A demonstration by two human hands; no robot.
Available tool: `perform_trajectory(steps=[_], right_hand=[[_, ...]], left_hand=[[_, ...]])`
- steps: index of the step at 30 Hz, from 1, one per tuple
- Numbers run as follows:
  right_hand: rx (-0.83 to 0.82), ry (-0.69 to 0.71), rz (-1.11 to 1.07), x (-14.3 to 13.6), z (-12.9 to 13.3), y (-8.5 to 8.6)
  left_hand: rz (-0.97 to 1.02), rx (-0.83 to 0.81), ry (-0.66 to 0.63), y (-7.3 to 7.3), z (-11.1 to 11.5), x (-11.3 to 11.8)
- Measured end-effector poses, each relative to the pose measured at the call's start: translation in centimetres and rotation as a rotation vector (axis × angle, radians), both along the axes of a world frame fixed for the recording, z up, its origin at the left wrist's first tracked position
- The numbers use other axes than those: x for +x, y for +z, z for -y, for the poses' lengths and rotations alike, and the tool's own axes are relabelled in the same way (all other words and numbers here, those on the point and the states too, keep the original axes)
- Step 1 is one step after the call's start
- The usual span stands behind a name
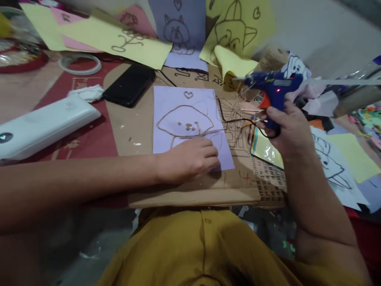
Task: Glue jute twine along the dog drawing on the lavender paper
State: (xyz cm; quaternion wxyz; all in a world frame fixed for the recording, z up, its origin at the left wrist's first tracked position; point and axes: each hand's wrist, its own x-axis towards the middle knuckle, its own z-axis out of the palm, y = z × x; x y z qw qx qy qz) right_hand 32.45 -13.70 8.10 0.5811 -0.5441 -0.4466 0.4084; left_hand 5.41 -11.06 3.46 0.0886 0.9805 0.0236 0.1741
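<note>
Over to the far left, beyond the left hand's forearm, a white device [47, 129] and a dark phone [130, 85] lie on the surface; they seem out of harm's way. Directly under the left hand [198, 159] is the purple sheet [165, 97], flat on cardboard [139, 123], with a twine-lined face showing just beyond the knuckles. That hand's fingers are curled down on the sheet — from here I can't tell whether they pinch any twine. If it presses sideways, the sheet could slip or the lines on it smear, should any glue there be soft.

Just right of that hand, loose twine [236, 111] lies in a tangle, and a black cord [235, 120] crosses it towards the right hand; a tug could snag strands and drag them off the sheet.

Furthest right, the right hand [285, 127] is wrapped round the handle of a blue glue gun [282, 83], fingers near its orange trigger [264, 101]. Its red light is lit, so the nozzle is probably hot — an early squeeze might drip glue onto the cardboard, and a careless swing leftwards could burn the left hand.
</note>
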Motion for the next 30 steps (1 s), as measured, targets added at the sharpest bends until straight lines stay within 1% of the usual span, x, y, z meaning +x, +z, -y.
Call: perform_trajectory(steps=[3, 6, 8, 10, 13, 16, 19, 24, 27, 28, 30], right_hand=[[-0.034, 0.118, 0.156, -1.2, -0.1, -0.9], [-0.048, 0.225, 0.269, -2.0, -0.1, -1.7], [-0.042, 0.264, 0.34, -2.3, 0.0, -2.0], [-0.03, 0.294, 0.407, -2.3, 0.1, -2.1], [-0.032, 0.343, 0.513, -1.9, 0.4, -2.2], [-0.037, 0.385, 0.613, -1.5, 0.7, -2.2], [-0.05, 0.351, 0.635, -1.4, 0.8, -2.5], [-0.038, 0.183, 0.413, -2.2, 0.8, -3.0], [0.02, 0.112, 0.332, -2.8, 0.5, -2.7], [0.043, 0.105, 0.325, -2.9, 0.4, -2.4], [0.056, 0.133, 0.366, -2.9, 0.1, -1.9]], left_hand=[[0.011, 0.064, -0.055, -0.4, 0.9, -0.5], [0.016, 0.157, -0.01, -0.6, 1.6, -0.1], [-0.009, 0.202, 0.064, -0.7, 2.1, 0.2], [-0.049, 0.218, 0.168, -0.9, 2.7, 0.4], [-0.091, 0.178, 0.351, -1.1, 3.3, 0.7], [-0.123, 0.125, 0.461, -1.3, 3.4, 0.8], [-0.153, 0.1, 0.498, -1.5, 3.2, 0.8], [-0.172, 0.072, 0.475, -1.5, 3.1, 0.5], [-0.172, 0.061, 0.45, -1.5, 3.0, 0.3], [-0.168, 0.054, 0.448, -1.5, 3.0, 0.3], [-0.166, 0.038, 0.467, -1.5, 2.9, 0.3]])
